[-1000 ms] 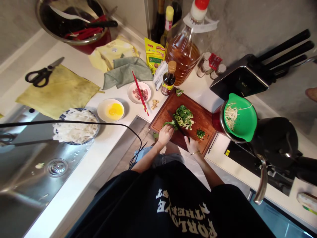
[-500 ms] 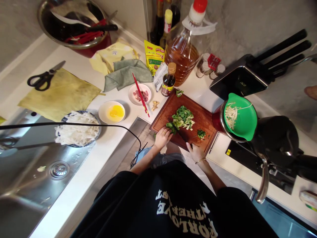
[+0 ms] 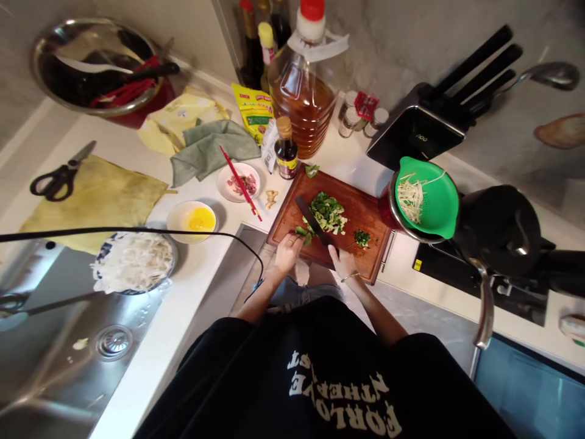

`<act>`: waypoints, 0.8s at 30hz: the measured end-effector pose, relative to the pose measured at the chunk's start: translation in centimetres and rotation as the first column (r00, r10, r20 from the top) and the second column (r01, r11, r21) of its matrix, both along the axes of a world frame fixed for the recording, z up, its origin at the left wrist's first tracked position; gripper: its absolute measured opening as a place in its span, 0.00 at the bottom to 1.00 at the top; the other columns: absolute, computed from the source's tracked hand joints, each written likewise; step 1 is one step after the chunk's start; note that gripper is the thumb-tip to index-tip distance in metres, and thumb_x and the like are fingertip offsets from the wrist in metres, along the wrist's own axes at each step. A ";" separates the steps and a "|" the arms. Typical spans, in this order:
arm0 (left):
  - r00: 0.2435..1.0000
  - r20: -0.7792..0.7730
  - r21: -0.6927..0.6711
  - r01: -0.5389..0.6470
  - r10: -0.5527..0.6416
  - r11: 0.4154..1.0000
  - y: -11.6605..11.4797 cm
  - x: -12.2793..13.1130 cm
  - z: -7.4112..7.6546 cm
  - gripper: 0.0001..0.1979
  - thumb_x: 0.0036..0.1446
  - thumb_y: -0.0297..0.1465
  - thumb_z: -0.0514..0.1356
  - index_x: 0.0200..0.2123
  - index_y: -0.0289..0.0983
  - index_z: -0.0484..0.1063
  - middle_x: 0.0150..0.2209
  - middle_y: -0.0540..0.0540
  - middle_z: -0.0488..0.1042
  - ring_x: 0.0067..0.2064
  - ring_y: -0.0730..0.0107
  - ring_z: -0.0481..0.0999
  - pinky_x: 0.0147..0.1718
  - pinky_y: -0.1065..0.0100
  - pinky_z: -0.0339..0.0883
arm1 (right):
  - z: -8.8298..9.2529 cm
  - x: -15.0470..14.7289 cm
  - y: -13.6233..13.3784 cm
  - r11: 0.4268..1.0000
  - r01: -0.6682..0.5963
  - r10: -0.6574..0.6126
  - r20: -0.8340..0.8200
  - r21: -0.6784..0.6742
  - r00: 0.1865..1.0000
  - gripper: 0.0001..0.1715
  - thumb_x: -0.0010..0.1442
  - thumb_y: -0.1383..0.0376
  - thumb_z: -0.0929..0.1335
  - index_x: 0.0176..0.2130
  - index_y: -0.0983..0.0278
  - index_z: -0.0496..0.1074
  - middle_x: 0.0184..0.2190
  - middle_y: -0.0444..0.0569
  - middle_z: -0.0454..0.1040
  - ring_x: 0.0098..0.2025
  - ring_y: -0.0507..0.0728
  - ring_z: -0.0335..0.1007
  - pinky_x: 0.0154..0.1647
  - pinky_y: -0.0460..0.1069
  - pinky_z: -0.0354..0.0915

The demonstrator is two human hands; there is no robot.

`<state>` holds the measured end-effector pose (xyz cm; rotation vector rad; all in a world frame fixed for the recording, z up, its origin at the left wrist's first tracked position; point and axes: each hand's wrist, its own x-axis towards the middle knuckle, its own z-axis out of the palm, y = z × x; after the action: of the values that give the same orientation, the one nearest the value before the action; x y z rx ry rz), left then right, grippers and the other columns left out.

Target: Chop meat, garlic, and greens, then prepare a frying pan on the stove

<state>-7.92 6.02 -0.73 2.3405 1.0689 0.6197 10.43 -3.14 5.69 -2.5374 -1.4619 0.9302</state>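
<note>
My right hand [image 3: 342, 262] is closed round the handle of a dark knife [image 3: 313, 218], whose blade lies slantwise over the wooden cutting board [image 3: 292, 210]. Right beside the blade is a pile of chopped greens [image 3: 329, 213]. My left hand [image 3: 289, 251] has its fingers bent together on uncut leafy greens [image 3: 303, 234] at the board's near left edge. Finely chopped green bits [image 3: 362, 238] form a small heap on the right of the board. A single leaf [image 3: 312, 171] rests at its far corner.
Left of the board are ginger [image 3: 271, 198], a meat dish with red chopsticks [image 3: 237, 183], an egg bowl [image 3: 186, 228] and white noodles [image 3: 132, 262]. Bottles stand behind. A green strainer [image 3: 434, 204], knife block [image 3: 420, 131] and black pan [image 3: 498, 231] are on the right. A cable crosses the left.
The knife blade has come into plain view, slanted beside the chopped pile. My left hand stays at the leafy greens. The camera view has shifted, moving most of the counter leftward.
</note>
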 end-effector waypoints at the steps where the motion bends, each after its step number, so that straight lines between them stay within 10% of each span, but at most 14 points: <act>1: 0.997 0.031 -0.003 -0.068 0.068 0.998 0.4 0.0 0.3 0.10 0.61 0.29 0.51 0.39 0.37 0.72 0.37 0.42 0.75 0.43 0.64 0.72 0.44 0.61 0.67 | 0.3 0.2 -0.1 0.999 0.030 -0.030 -0.011 0.038 0.999 0.30 0.64 0.50 0.52 0.45 0.63 0.72 0.40 0.54 0.76 0.43 0.58 0.72 0.42 0.47 0.62; 6: 0.929 0.210 -0.050 -0.301 0.305 0.952 2.8 2.6 2.1 0.10 0.62 0.31 0.51 0.42 0.37 0.70 0.40 0.43 0.74 0.44 0.67 0.72 0.46 0.62 0.65 | 2.0 1.6 -1.2 0.961 0.227 -0.198 -0.177 0.161 0.964 0.39 0.62 0.45 0.46 0.27 0.64 0.70 0.23 0.51 0.74 0.29 0.55 0.71 0.32 0.47 0.62; 12: 0.985 0.110 -0.025 -0.135 0.137 0.991 4.1 6.2 3.8 0.15 0.57 0.30 0.56 0.49 0.38 0.67 0.45 0.42 0.73 0.52 0.61 0.68 0.55 0.54 0.57 | 2.5 3.2 -2.5 0.906 0.392 -0.328 -0.317 0.163 0.890 0.37 0.60 0.42 0.48 0.20 0.62 0.63 0.15 0.45 0.67 0.22 0.52 0.66 0.27 0.45 0.59; 16: 0.953 0.176 0.037 -0.255 0.245 0.966 5.1 7.0 6.7 0.18 0.59 0.27 0.52 0.53 0.38 0.64 0.48 0.42 0.72 0.54 0.61 0.66 0.57 0.53 0.52 | 3.3 3.7 -3.5 0.860 0.478 -0.376 -0.411 0.180 0.830 0.35 0.58 0.40 0.51 0.19 0.62 0.62 0.13 0.43 0.63 0.18 0.50 0.63 0.23 0.44 0.57; 20: 0.926 0.328 0.003 -0.198 0.186 0.980 7.1 11.7 10.8 0.14 0.61 0.30 0.51 0.50 0.36 0.66 0.42 0.43 0.72 0.43 0.67 0.72 0.46 0.64 0.65 | 5.0 4.4 -4.6 0.712 0.676 -0.456 -0.607 0.189 0.651 0.35 0.57 0.39 0.52 0.18 0.61 0.60 0.10 0.40 0.58 0.13 0.48 0.55 0.15 0.44 0.52; 24: 0.939 0.307 0.045 0.146 -0.153 0.988 7.8 22.3 13.3 0.10 0.60 0.30 0.52 0.42 0.37 0.71 0.39 0.45 0.73 0.43 0.68 0.71 0.45 0.67 0.65 | 6.7 6.9 -5.7 0.506 0.841 -0.480 -0.748 0.190 0.458 0.33 0.56 0.38 0.51 0.21 0.61 0.58 0.09 0.37 0.52 0.09 0.47 0.48 0.10 0.44 0.47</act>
<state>14.34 13.86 12.59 2.2204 0.7380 0.9073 17.37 -8.83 12.42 -1.7936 -0.2836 0.8605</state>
